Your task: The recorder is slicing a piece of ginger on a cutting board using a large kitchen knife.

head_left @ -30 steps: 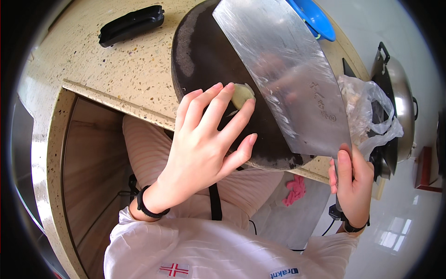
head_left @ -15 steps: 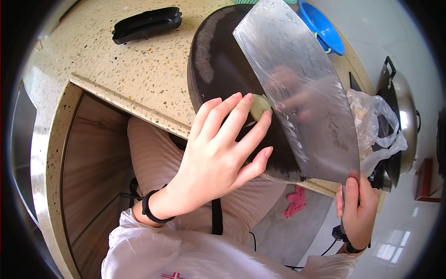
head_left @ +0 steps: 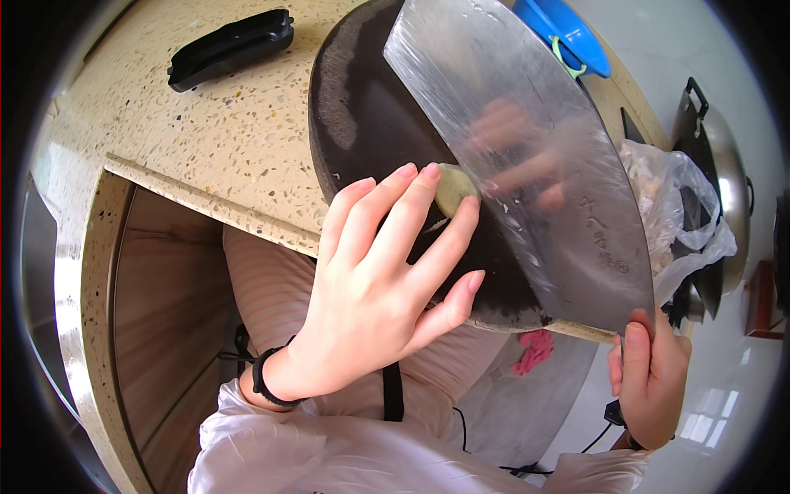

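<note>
Left hand [head_left: 383,276] was spread over the round, dark, worn cutting board [head_left: 370,115], palm down; tips of the index and middle fingers rested against a pale green, rounded piece of food [head_left: 454,193], the thumb free of it and the hand not closed around it. The piece lay on the board, near the middle of its visible part, just beside the broad, grey steel cleaver [head_left: 568,181]; could not tell whether blade and piece touched. Right hand [head_left: 652,383] was clamped on the cleaver's handle, well apart from the left. Blade slanted across the right side of the board, broad face showing, engraved marks near the handle end, a blurred reflection of fingers in the metal. Board sat on a cream, speckled stone table [head_left: 222,144]. On the table, off to the left, lay an oblong black plastic tray [head_left: 230,53]. Beyond the blade, a round blue plastic basin [head_left: 572,37], partly hidden. To the right, a crumpled clear plastic bag [head_left: 675,193], contents pale and indistinct, near a large silver metal pan [head_left: 731,177]. Below the table edge, a bright pink cloth [head_left: 535,350] on the grey floor [head_left: 514,403].
</note>
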A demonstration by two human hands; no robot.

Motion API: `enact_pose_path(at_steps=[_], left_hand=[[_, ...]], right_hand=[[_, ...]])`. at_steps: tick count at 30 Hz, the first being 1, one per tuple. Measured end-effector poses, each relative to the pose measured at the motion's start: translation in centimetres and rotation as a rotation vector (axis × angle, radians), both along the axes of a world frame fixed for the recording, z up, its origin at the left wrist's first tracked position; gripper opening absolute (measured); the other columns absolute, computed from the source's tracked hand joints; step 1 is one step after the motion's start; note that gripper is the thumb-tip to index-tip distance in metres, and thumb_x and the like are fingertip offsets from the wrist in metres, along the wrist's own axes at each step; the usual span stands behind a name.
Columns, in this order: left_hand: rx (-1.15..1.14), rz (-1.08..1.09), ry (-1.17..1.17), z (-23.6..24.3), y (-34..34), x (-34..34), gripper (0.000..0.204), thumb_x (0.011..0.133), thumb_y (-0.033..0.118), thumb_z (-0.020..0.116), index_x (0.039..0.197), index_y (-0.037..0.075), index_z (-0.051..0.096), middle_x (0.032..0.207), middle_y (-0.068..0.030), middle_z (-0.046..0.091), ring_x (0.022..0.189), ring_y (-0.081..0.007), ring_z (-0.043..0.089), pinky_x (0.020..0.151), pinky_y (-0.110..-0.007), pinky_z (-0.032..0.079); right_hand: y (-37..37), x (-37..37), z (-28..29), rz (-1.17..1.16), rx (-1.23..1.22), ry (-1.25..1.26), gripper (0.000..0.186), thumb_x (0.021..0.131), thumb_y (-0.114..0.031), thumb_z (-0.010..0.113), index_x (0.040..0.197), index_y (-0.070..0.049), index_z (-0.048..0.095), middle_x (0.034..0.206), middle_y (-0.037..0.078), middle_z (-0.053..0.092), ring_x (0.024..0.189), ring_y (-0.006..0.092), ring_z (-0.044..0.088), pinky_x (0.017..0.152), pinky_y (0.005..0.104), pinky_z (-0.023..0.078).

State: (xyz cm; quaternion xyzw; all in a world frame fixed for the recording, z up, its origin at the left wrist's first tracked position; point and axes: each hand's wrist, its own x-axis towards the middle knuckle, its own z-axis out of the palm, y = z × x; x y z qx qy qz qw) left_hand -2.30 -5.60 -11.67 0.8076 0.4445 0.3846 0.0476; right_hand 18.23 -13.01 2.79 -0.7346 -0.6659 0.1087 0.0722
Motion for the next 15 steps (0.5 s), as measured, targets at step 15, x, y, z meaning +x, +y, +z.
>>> enact_pose_path(at_steps=[15], left_hand=[[0.014,-0.006,0.011,-0.21,0.13,-0.07,0.044,0.081,0.039,0.055,0.113,0.011,0.067,0.122,-0.0182,0.053,0.11,-0.0327,0.05,0.095,-0.046,0.035]], right_hand=[[-0.4,0.3,-0.07,-0.011,0.006,-0.128,0.023,0.087,-0.01,0.059,0.105,0.006,0.058,0.073,0.008,0.064,0.047,0.0172,0.041,0.05,0.0277,0.035]])
